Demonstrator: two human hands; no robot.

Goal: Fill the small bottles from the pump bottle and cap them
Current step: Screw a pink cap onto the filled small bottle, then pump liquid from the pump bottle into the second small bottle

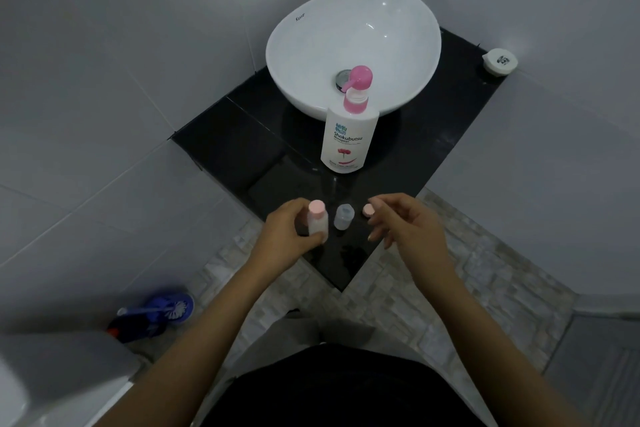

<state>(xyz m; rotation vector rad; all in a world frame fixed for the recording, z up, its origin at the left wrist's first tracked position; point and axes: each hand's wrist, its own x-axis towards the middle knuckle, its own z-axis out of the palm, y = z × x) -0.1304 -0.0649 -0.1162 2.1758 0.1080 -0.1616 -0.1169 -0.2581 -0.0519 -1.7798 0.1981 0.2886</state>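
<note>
Fingers (304, 206) of left hand (287, 236) clamped round a small white bottle with pink cap (317, 218), cap on, bottle upright at the near corner of the black bench (242, 149). Just right of it: second small bottle (343, 217), translucent, uncapped, standing on bench, untouched. Right of that, loose pink cap (367, 209) flat on bench, partly hidden behind right fingertips. Right hand (405, 222) hovers over that cap, fingers apart and loosely curled, gripping nothing. Pump bottle (349, 139), white body with pink pump, stands upright further back, between small bottles and white basin (311, 45). Far right bench corner: small round white container (499, 61). Floor, lower left: blue toilet brush (162, 310).
</note>
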